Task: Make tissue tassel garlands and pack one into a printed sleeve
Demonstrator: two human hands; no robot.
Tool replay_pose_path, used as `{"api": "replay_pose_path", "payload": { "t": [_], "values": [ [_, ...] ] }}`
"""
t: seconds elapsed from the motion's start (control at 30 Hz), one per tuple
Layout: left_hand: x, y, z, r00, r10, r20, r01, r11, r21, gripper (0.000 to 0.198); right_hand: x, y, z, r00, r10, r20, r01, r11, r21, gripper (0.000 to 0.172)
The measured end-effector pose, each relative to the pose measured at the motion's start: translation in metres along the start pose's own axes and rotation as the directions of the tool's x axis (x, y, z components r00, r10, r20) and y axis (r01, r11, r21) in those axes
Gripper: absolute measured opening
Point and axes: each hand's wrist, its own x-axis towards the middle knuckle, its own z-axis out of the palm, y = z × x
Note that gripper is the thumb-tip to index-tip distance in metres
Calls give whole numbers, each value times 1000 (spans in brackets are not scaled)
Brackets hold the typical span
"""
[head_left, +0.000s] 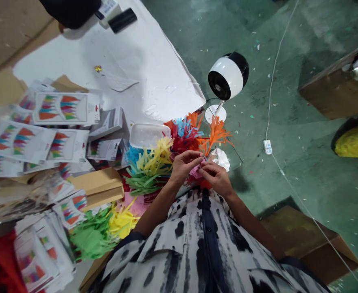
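My left hand (183,166) and my right hand (217,176) meet in front of my body, fingertips pinched close together. Between and under them shows pink tissue paper (194,172), partly hidden by the fingers. An orange paper tassel (217,133) fans out just beyond the fingertips; whether I hold it is unclear. Red fringed paper (179,140) and a light blue tassel (187,127) lie on the table corner beyond my left hand. Left of that hand are a yellow tassel (156,156) and a green tassel (148,181).
A white plastic tray (150,135) sits near the table edge. Printed packages (66,108) crowd the left, beside an open cardboard box (98,185). Across the floor stand a white and black fan (229,77), a cable with a socket (267,147) and a carton (334,85).
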Motion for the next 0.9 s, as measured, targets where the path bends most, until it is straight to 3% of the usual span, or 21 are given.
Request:
{"api": "replay_pose_path", "payload": {
  "t": [0.43,0.73,0.9],
  "values": [
    [-3,-15,-5,996,-40,-77,33,995,-92,34,-1,0,3,988,122,-91,-109,984,142,19],
    [-3,-16,-18,984,-114,139,119,992,-34,31,-2,8,6,971,237,26,-237,943,233,32],
    [2,-18,-24,992,-78,95,87,992,-90,31,-2,11,2,988,150,27,-152,979,134,28]
  ]
}}
